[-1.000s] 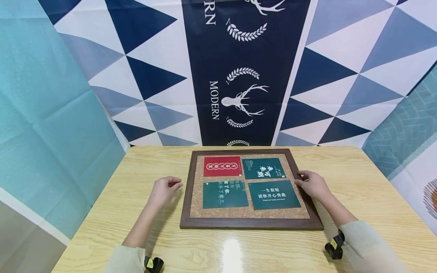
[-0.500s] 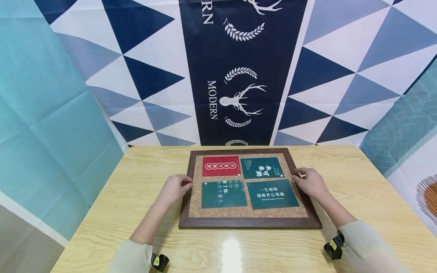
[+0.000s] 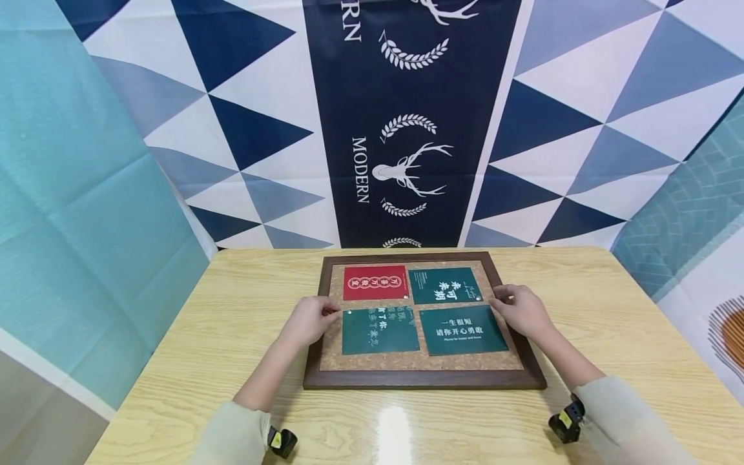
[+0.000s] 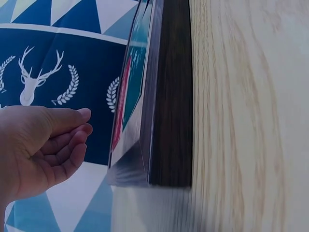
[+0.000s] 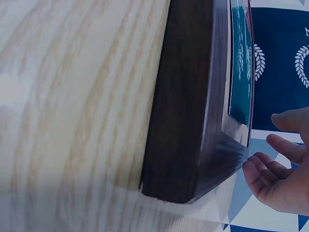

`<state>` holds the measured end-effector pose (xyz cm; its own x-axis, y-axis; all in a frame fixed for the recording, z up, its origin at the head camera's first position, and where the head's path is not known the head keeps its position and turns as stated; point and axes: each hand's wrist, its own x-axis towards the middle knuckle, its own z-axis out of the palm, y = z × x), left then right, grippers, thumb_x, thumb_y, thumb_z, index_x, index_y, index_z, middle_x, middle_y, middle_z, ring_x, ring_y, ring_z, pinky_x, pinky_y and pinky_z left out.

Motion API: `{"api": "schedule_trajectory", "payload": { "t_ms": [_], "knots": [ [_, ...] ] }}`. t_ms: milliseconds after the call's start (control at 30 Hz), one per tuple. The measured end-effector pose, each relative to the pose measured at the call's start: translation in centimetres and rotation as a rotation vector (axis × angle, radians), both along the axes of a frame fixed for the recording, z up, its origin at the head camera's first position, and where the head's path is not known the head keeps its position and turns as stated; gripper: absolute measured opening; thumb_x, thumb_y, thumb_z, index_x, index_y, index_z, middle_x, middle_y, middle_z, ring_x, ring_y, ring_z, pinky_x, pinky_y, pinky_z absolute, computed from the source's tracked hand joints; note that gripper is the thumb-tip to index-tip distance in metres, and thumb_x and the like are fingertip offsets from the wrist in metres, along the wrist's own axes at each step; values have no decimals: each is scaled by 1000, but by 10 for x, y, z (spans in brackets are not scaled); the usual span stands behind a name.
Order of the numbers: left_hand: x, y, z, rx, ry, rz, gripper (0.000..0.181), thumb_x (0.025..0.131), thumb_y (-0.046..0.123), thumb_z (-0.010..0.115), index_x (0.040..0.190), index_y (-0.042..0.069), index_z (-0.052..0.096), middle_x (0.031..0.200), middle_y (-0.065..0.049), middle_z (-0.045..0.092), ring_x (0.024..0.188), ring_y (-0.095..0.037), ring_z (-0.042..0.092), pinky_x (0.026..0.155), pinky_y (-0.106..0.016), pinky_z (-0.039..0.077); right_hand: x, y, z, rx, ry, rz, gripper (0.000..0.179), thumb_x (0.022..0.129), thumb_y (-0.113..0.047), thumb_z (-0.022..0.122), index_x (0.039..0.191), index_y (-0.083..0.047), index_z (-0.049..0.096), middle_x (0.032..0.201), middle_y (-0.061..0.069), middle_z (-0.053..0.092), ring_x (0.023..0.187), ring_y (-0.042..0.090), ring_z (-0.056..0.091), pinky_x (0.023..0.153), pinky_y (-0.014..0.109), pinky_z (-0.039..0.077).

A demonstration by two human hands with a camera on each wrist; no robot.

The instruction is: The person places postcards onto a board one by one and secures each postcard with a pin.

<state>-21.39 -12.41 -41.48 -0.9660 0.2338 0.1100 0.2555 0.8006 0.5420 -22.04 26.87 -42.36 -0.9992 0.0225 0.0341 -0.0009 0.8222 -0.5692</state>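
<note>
A corkboard (image 3: 424, 380) in a dark brown wooden frame lies flat on the table. On its cork sit a red card (image 3: 363, 292) at the upper left and green cards at the upper right (image 3: 427, 290), lower left (image 3: 380, 345) and lower right (image 3: 467, 347). My left hand (image 3: 307, 321) reaches over the frame's left side, fingertips close to a small pale pushpin (image 3: 349, 312) on the lower-left card. In the left wrist view its fingers are loosely bent with nothing between them. My right hand (image 3: 526, 314) hovers at the right side of the frame, thumb and fingers apart.
The light wood-grain table (image 3: 192, 361) extends around the board. Behind it hangs a patterned cloth (image 3: 360, 84) with triangles and a deer head. A pale blue cloth (image 3: 104, 194) covers the left side. Small black wrist cameras stick out below both sleeves.
My left hand has come in from beside the board, rightward across the frame's left edge to the lower-left green card. The right hand has shifted slightly left. The board and cards stay put.
</note>
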Motion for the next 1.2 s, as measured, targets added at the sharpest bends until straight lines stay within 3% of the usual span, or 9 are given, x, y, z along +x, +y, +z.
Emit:
{"api": "schedule_trajectory", "payload": {
  "t_ms": [367, 600, 833, 1200],
  "knots": [
    [-4, 19, 2, -20, -50, -44, 22, 84, 24, 69, 99, 7, 73, 89, -5, 71, 72, -12, 57, 72, -28, 54, 3, -11, 2, 1, 29, 42, 38, 93, -18, 53, 122, 7, 57, 119, 31, 52, 105, 42, 55, 84, 52, 48],
    [-4, 28, 2, -15, -20, -124, 24, 85, 24, 68, 99, 6, 73, 86, -4, 72, 68, -12, 54, 62, -22, 48, 6, -22, 5, -31, 12, 64, 39, 93, -20, 55, 123, 5, 56, 120, 29, 51, 106, 42, 56, 82, 51, 49],
    [-2, 37, 1, -12, -9, -178, 24, 85, 27, 67, 100, 10, 74, 91, -2, 73, 78, -12, 61, 75, -27, 54, 7, -30, 5, -41, 7, 81, 37, 92, -22, 58, 120, 2, 59, 115, 24, 56, 100, 35, 59, 77, 44, 52],
    [0, 50, -1, 21, -20, -191, 18, 81, 32, 70, 86, 15, 76, 76, 1, 71, 65, -8, 52, 61, -16, 46, 8, -33, 1, -43, 26, 118, 34, 92, -20, 58, 118, 1, 61, 113, 22, 58, 95, 30, 59, 74, 42, 50]
  ]
}}
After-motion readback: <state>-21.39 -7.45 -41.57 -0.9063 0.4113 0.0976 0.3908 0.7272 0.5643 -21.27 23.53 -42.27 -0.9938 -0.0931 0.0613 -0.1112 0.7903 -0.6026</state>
